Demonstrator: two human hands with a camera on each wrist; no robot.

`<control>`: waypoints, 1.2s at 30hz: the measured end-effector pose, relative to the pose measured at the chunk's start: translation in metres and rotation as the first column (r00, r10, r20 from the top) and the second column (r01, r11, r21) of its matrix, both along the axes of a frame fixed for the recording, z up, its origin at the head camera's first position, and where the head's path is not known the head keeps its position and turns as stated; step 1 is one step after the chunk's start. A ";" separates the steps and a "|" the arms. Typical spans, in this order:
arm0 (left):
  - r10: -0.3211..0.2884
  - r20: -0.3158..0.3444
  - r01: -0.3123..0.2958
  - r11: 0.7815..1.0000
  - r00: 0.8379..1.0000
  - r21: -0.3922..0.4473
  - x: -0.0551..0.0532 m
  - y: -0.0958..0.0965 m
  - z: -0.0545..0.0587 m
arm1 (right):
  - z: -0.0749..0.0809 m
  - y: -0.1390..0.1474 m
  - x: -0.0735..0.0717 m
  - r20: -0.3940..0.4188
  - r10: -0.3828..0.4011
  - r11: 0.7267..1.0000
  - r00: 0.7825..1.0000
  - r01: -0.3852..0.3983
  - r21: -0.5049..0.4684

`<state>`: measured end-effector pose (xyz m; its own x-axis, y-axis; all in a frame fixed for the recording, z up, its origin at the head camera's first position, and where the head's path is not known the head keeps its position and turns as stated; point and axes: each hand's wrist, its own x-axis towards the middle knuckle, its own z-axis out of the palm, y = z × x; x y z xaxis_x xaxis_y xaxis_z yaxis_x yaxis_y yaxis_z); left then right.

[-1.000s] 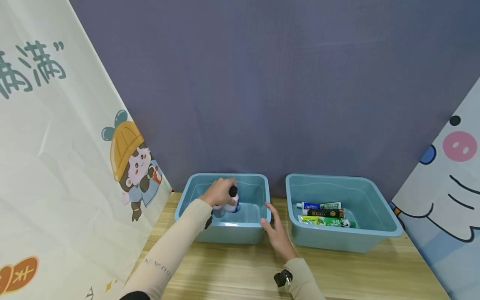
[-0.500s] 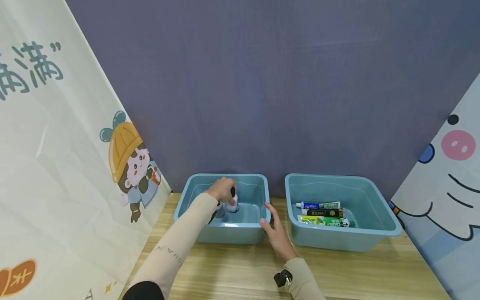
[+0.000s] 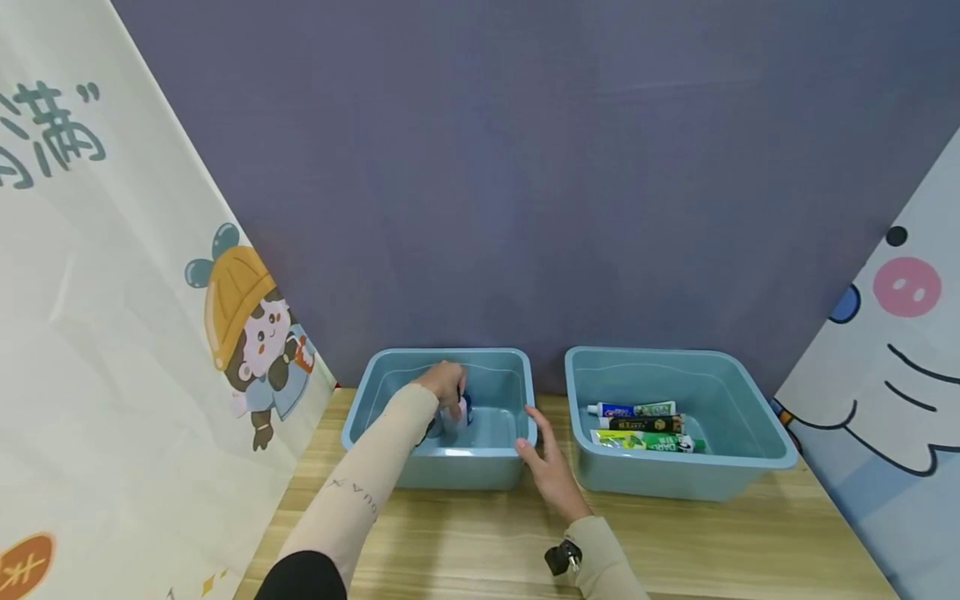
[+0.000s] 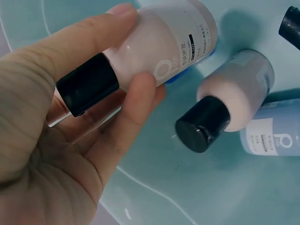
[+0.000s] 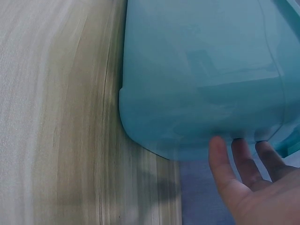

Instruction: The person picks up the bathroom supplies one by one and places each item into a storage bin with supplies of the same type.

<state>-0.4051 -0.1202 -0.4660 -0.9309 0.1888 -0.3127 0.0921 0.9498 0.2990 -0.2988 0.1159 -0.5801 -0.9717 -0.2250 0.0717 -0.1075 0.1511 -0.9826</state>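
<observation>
In the left blue-green bin (image 3: 465, 473), my left hand (image 3: 444, 385) reaches down. The left wrist view shows its thumb and fingers gripping a pink bottle (image 4: 166, 44) with a black cap, tilted, something blue partly hidden behind it. Beside it are a second pink bottle (image 4: 239, 89) and a blue one (image 4: 276, 133), plus another black cap (image 4: 291, 28) at the frame's edge. My right hand (image 3: 553, 475) touches that bin's front right corner. Seen from the right wrist, three fingertips rest against the outer wall (image 5: 201, 70); the thumb is out of that view.
A second blue-green bin (image 3: 675, 483) stands to the right, holding a blue-and-green toothpaste tube (image 3: 633, 410), a black tube (image 3: 645, 425) and a green tube (image 3: 645, 442). Both bins sit on a wooden table (image 3: 480, 550). A grey-blue backdrop (image 3: 480, 183) rises behind them.
My left hand has gone lower into the left bin; the black cap visible at its fingers earlier is now hidden in the head view. The right hand stays at the corner.
</observation>
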 end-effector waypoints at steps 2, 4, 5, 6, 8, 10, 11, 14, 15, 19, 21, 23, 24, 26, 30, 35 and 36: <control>0.003 -0.003 -0.003 1.000 1.000 -0.013 0.002 -0.003 -0.003 | 0.001 -0.001 0.001 -0.002 0.001 1.000 1.000 -0.001 0.004; 0.009 -0.005 -0.009 1.000 1.000 -0.026 0.002 -0.006 -0.005 | 0.001 -0.001 0.001 -0.003 0.003 1.000 1.000 -0.003 0.004; 0.015 -0.004 -0.015 0.999 1.000 -0.029 0.003 -0.007 -0.007 | 0.001 -0.001 0.001 -0.004 0.003 1.000 1.000 -0.003 0.002; 0.023 0.001 -0.023 0.999 1.000 -0.030 0.003 -0.008 -0.009 | 0.001 -0.001 0.001 -0.003 0.003 1.000 1.000 -0.003 0.000; 0.045 0.014 -0.044 0.999 0.999 -0.031 0.003 -0.010 -0.012 | 0.000 -0.001 0.001 0.001 0.005 1.000 1.000 -0.005 -0.008; 0.055 0.009 -0.054 0.998 0.998 -0.036 0.003 -0.012 -0.016 | 0.000 -0.001 0.000 0.002 0.007 1.000 1.000 -0.007 -0.013; 0.055 0.001 -0.055 0.998 0.998 -0.039 0.002 -0.012 -0.017 | -0.001 -0.001 0.000 0.001 0.007 1.000 1.000 -0.007 -0.015; 0.057 -0.019 -0.057 0.998 0.998 -0.037 0.001 -0.013 -0.020 | -0.001 -0.001 0.000 -0.006 0.008 1.000 1.000 -0.008 -0.017; 0.057 -0.019 -0.058 0.998 0.998 -0.032 0.001 -0.013 -0.020 | -0.001 -0.001 0.000 -0.007 0.006 1.000 1.000 -0.006 -0.014; 0.066 0.008 -0.066 0.998 0.998 -0.011 0.000 -0.012 -0.017 | -0.002 -0.001 0.000 -0.008 0.005 1.000 1.000 -0.005 -0.016; 0.069 0.019 -0.069 0.998 0.997 0.010 0.001 -0.012 -0.015 | -0.002 -0.001 0.000 -0.007 0.009 1.000 1.000 -0.009 -0.020; 0.072 0.025 -0.073 0.997 0.997 0.034 0.004 -0.012 -0.010 | -0.002 0.000 0.000 -0.009 0.012 1.000 1.000 -0.012 -0.025; 0.065 0.021 -0.066 0.997 0.998 0.036 0.006 -0.013 -0.007 | -0.001 0.000 0.000 -0.010 0.013 1.000 1.000 -0.013 -0.026; 0.058 0.017 -0.058 0.997 0.998 0.044 0.008 -0.013 -0.003 | -0.001 0.000 0.000 -0.009 0.014 0.999 1.000 -0.015 -0.029; 0.023 0.008 -0.023 0.999 1.000 0.042 0.012 -0.014 0.008 | -0.002 0.001 0.000 -0.003 0.010 0.999 1.000 -0.010 -0.030; -0.006 0.014 0.005 0.998 1.000 0.061 0.023 -0.014 0.025 | -0.001 0.001 -0.001 0.003 0.005 1.000 1.000 -0.005 -0.017; -0.015 0.013 0.014 0.998 1.000 0.064 0.026 -0.013 0.028 | -0.001 0.001 -0.001 0.005 0.003 1.000 1.000 -0.003 -0.012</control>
